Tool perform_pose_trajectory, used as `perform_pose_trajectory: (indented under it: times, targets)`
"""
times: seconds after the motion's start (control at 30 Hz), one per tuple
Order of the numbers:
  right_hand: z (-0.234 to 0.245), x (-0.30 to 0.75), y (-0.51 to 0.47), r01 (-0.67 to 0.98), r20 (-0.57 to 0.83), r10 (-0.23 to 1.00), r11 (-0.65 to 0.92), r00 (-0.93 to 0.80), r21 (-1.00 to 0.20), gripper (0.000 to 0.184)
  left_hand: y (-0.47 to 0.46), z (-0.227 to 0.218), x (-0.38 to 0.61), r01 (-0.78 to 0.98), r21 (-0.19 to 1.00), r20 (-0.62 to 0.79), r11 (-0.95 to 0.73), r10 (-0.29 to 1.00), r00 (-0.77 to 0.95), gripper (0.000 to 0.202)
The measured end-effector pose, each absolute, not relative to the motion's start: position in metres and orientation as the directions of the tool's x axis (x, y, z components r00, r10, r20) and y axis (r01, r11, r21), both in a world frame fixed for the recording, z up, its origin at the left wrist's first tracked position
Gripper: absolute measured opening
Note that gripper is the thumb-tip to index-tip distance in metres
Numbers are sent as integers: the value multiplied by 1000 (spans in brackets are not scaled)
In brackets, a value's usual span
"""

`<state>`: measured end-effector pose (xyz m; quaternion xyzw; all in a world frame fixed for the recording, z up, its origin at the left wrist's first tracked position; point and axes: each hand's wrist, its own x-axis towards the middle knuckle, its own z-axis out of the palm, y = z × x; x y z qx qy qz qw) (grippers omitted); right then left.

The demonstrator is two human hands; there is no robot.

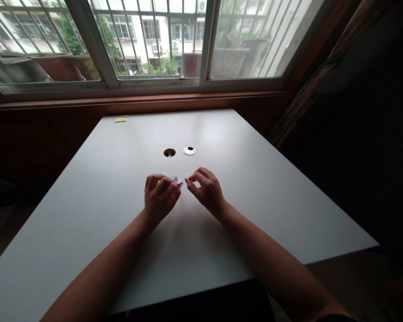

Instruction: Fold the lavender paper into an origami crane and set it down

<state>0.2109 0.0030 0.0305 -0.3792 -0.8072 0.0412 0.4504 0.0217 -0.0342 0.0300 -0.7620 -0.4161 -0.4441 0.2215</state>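
A small folded piece of white paper (175, 179) is held just above the middle of a white table (87, 210). My left hand (160, 196) is curled around its left part, fingers closed over it. My right hand (205, 188) pinches its right tip between thumb and fingertips. The two hands nearly touch. Most of the paper is hidden inside my left hand.
A round cable hole (169, 152) and its loose white cover ring (189, 150) lie beyond the hands. A small yellow note (121, 119) sits at the table's far left edge. Behind it runs a wooden sill under a barred window (161, 40). Dark wall at the right.
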Motion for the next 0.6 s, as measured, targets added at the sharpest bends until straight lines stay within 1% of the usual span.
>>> perform_pose_trajectory:
  times: [0.23, 0.6]
  targets:
    - [28, 212, 7, 571, 694, 677, 679, -245, -461, 15, -34, 29, 19, 825, 30, 877, -564, 411, 250, 16]
    - [29, 211, 5, 501, 632, 755, 621, -175, -603, 16, -33, 26, 16, 815, 32, 875, -579, 410, 257, 20]
